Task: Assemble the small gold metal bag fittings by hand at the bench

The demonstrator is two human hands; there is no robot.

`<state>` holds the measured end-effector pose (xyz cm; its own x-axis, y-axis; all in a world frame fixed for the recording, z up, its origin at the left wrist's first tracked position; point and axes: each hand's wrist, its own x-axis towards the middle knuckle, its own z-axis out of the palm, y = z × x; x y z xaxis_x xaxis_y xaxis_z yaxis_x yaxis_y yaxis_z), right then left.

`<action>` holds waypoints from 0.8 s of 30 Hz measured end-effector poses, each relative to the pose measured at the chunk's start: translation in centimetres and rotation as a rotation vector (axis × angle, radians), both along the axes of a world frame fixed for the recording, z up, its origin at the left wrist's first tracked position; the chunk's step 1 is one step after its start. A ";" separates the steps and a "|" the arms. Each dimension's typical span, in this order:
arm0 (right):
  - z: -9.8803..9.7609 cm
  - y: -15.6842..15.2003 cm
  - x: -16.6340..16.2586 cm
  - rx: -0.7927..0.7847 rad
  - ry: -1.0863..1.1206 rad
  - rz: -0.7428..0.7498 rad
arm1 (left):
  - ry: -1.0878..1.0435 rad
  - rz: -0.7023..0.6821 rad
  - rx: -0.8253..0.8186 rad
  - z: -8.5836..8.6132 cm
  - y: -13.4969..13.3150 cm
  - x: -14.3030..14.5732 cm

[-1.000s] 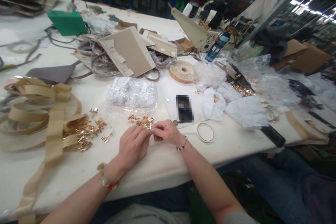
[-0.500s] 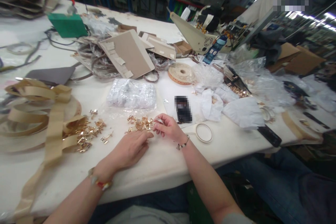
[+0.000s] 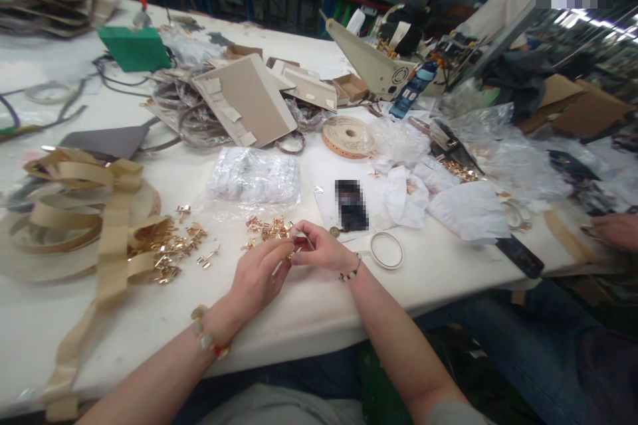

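My left hand is closed in a pinch, and a bit of a small gold metal fitting glints at its fingertips. Fingertip to fingertip with it, my right hand is also closed, on a small pale thing that I cannot make out. Just behind the hands lies a small heap of gold metal fittings. A bigger heap of the same fittings spreads to the left, beside a loosely coiled tan strap.
A plastic-wrapped white bundle lies beyond the hands. A phone and a roll of tape are to the right. Farther back stand a strap roll, boards and a blue bottle. Another person's hand shows at the right edge.
My left hand has risen slightly and turned, its fingers now meeting those of my right hand. Another person's hand has come into view at the right. The whole view has shifted a little.
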<state>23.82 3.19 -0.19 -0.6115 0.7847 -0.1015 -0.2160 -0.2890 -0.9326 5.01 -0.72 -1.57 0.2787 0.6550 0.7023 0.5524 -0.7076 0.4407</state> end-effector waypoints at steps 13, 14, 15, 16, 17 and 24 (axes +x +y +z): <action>-0.3 0.1 -0.8 0.038 -0.083 -0.114 | 0.019 0.050 -0.050 0.4 0.1 0.0; -0.4 0.2 -0.7 0.038 -0.091 -0.137 | -0.005 0.037 -0.109 0.4 0.1 -0.1; -0.4 0.3 -0.6 0.041 -0.097 -0.160 | -0.040 0.016 -0.168 0.5 0.1 -0.1; -0.5 0.3 -0.5 0.046 -0.100 -0.180 | -0.082 -0.007 -0.221 0.6 0.0 -0.1; -0.5 0.4 -0.4 0.053 -0.104 -0.197 | -0.131 -0.028 -0.262 0.6 0.1 -0.2; -0.5 0.5 0.1 0.103 -0.116 -0.220 | -0.314 0.070 -0.359 1.1 0.8 -1.2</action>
<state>23.93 3.65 -0.65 -0.4145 0.9071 -0.0737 -0.1532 -0.1494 -0.9768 3.79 0.07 -0.48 0.0358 0.8813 0.4712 0.3939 -0.4458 0.8038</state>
